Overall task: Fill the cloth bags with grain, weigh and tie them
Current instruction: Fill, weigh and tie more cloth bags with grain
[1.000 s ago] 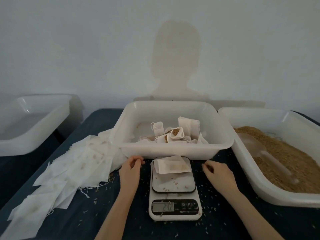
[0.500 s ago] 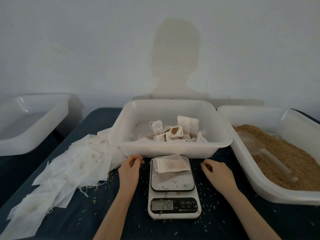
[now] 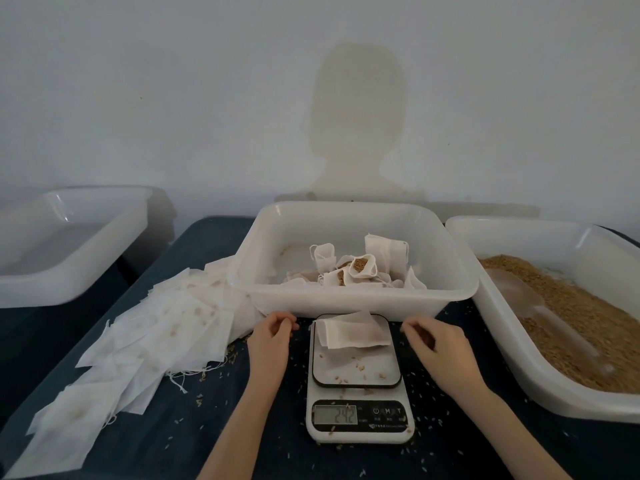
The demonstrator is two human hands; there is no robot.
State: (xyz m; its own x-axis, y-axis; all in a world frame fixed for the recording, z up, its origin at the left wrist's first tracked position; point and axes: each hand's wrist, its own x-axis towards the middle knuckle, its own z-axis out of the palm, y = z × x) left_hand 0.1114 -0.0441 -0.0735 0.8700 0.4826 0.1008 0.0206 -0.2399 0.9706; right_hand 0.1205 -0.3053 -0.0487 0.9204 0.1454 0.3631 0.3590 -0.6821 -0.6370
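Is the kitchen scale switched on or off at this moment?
On. The scale shows dark digits on its display, apparently 242, with a cloth bag lying flat on the platform.

The three tubs, like the middle tub point(image 3: 356, 303), are milky white plastic with a soft sheen. The cloth bags point(image 3: 166, 327) look thin, matt and frayed at the threads. A dark matt cloth covers the surface point(image 3: 221, 427), and the scale point(image 3: 358, 420) is smooth white plastic with a glossy platform.
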